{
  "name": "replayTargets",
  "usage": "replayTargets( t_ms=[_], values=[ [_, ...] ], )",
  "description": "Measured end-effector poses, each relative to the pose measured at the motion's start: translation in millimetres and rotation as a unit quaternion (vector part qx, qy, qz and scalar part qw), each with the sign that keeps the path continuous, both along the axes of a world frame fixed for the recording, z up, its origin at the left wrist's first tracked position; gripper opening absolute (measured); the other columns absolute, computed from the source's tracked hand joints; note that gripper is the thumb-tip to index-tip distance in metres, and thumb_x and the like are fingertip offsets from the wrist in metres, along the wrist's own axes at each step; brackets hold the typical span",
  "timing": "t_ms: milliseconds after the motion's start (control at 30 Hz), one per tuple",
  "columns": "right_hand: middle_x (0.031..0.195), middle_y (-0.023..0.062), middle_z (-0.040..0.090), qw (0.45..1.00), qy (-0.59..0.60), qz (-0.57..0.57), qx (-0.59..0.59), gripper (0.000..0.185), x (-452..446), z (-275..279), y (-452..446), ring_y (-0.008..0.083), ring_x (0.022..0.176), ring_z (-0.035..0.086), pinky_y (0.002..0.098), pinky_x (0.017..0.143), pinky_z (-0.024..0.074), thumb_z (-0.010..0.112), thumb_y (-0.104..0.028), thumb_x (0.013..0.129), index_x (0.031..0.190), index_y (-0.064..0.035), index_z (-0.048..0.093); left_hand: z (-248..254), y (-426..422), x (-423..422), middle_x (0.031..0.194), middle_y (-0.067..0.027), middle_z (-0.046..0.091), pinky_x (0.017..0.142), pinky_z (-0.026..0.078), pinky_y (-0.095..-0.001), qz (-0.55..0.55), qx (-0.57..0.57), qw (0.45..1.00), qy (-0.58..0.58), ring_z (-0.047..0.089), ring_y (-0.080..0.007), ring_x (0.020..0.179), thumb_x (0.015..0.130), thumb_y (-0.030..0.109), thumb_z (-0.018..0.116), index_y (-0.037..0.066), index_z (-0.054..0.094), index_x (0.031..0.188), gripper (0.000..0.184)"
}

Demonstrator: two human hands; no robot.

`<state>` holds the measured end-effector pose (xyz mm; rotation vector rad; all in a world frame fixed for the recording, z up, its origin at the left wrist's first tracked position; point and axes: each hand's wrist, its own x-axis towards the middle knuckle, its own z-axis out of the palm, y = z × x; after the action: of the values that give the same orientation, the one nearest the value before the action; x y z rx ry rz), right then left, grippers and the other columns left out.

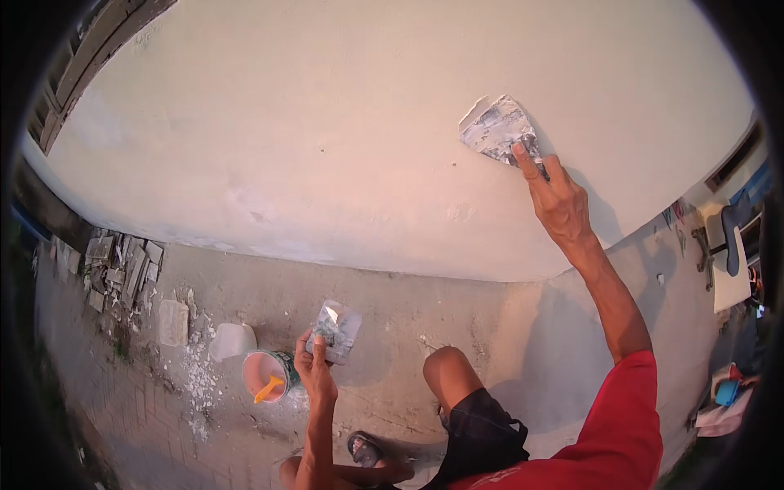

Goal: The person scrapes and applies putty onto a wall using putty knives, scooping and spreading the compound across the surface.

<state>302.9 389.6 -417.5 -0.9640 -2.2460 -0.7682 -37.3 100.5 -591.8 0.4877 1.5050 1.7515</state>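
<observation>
My right hand (559, 196) is closed round the handle of a putty knife (500, 131), its index finger stretched along the blade. The wide blade is smeared with whitish filler and lies against the pale wall (343, 139), with a ridge of filler at its upper left edge. Low on the left, my left hand (317, 363) pinches a flat, shiny rectangular plate (337, 328) with grey smears on it, thumb on top. Whether that plate is a second scraper I cannot tell. My left hand is close to an open bucket (260, 367), which has an orange-handled tool (269, 389) in it.
On the ground stand a white tub (232, 341) and a pale rectangular lid or tray (173, 322), with white flakes scattered around. Broken boards or tiles (122, 269) are piled at the far left. A chair (733, 233) and a blue item (726, 393) are at the right.
</observation>
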Motion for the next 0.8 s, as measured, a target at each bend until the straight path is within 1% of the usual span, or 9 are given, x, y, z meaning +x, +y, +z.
replayTargets(
  t_ms=[100, 233, 267, 333, 433, 500, 633, 667, 800],
  values=[
    [0.081, 0.0066, 0.048, 0.996, -0.043, -0.069, 0.020, 0.068, 11, -16, -9, 0.0186, 0.055, 0.054, 0.0325, 0.047, 0.0484, 0.068, 0.001, 0.082, 0.144, -0.0185, 0.050, -27, -1, -7, 0.085, -0.0019, 0.064, 0.059, 0.047, -0.0225, 0.026, 0.034, 0.999, 0.011, 0.057, -0.0061, 0.070, 0.097, 0.024, 0.063, 0.001, 0.055, 0.115, 0.030],
    [0.078, 0.0050, 0.046, 0.998, -0.026, -0.049, 0.008, 0.069, 17, -36, -24, 0.0147, 0.047, 0.048, 0.0289, 0.041, 0.0430, 0.069, 0.000, 0.080, 0.145, -0.0148, 0.049, -26, -19, -8, 0.090, -0.0021, 0.065, 0.064, 0.049, -0.0232, 0.065, 0.039, 0.997, 0.031, 0.058, -0.0063, 0.075, 0.098, 0.023, 0.061, 0.001, 0.055, 0.116, 0.029],
    [0.075, 0.0042, 0.046, 0.999, 0.000, -0.031, -0.026, 0.068, 25, -46, -28, 0.0147, 0.046, 0.047, 0.0289, 0.041, 0.0426, 0.070, -0.003, 0.080, 0.144, -0.0138, 0.049, -22, -17, 2, 0.091, -0.0020, 0.065, 0.064, 0.049, -0.0234, 0.092, 0.042, 0.994, 0.030, 0.058, -0.0061, 0.075, 0.099, 0.023, 0.060, 0.002, 0.055, 0.116, 0.028],
    [0.071, 0.0034, 0.046, 0.998, 0.020, -0.008, -0.059, 0.068, 26, -36, -39, 0.0146, 0.045, 0.046, 0.0289, 0.041, 0.0421, 0.071, -0.005, 0.080, 0.144, -0.0129, 0.050, -7, -23, 15, 0.092, -0.0018, 0.064, 0.065, 0.049, -0.0235, 0.124, 0.046, 0.991, 0.024, 0.058, -0.0060, 0.076, 0.099, 0.022, 0.060, 0.002, 0.055, 0.116, 0.027],
    [0.067, 0.0028, 0.049, 0.994, 0.101, 0.024, -0.040, 0.067, 0, -3, -51, 0.0141, 0.046, 0.048, 0.0284, 0.041, 0.0421, 0.072, -0.007, 0.079, 0.143, -0.0111, 0.051, 15, -21, 4, 0.094, -0.0024, 0.064, 0.067, 0.050, -0.0234, 0.108, 0.039, 0.993, 0.029, 0.059, -0.0065, 0.078, 0.099, 0.022, 0.060, 0.002, 0.055, 0.116, 0.027],
    [0.071, 0.0060, 0.057, 0.977, 0.194, 0.061, -0.060, 0.060, -19, 25, -42, 0.0171, 0.054, 0.056, 0.0337, 0.049, 0.0467, 0.067, -0.004, 0.082, 0.140, -0.0142, 0.054, 21, -8, 0, 0.096, -0.0028, 0.065, 0.068, 0.050, -0.0233, 0.063, 0.060, 0.996, 0.017, 0.060, -0.0071, 0.079, 0.100, 0.024, 0.059, 0.002, 0.055, 0.118, 0.029],
    [0.072, 0.0064, 0.057, 0.975, 0.207, 0.071, -0.041, 0.059, -50, 23, -26, 0.0182, 0.056, 0.057, 0.0329, 0.050, 0.0477, 0.066, -0.007, 0.084, 0.141, -0.0138, 0.053, 62, 18, 11, 0.096, -0.0028, 0.065, 0.068, 0.050, -0.0231, 0.046, 0.083, 0.995, 0.018, 0.061, -0.0070, 0.080, 0.100, 0.024, 0.059, 0.001, 0.054, 0.119, 0.031],
    [0.073, 0.0070, 0.057, 0.979, 0.190, 0.043, -0.055, 0.059, -56, 17, -24, 0.0188, 0.055, 0.057, 0.0335, 0.049, 0.0478, 0.066, -0.009, 0.084, 0.141, -0.0136, 0.053, 70, 26, 14, 0.096, -0.0028, 0.065, 0.068, 0.050, -0.0234, 0.037, 0.089, 0.995, 0.016, 0.061, -0.0072, 0.080, 0.099, 0.024, 0.060, 0.001, 0.054, 0.120, 0.031],
    [0.074, 0.0091, 0.057, 0.987, 0.127, -0.003, -0.100, 0.059, -65, -19, -32, 0.0204, 0.052, 0.058, 0.0344, 0.048, 0.0476, 0.067, -0.015, 0.085, 0.142, -0.0130, 0.051, 67, 44, 18, 0.099, -0.0039, 0.065, 0.068, 0.051, -0.0239, -0.011, 0.120, 0.992, 0.026, 0.062, -0.0083, 0.083, 0.099, 0.024, 0.061, 0.001, 0.053, 0.121, 0.033]
  ],
)
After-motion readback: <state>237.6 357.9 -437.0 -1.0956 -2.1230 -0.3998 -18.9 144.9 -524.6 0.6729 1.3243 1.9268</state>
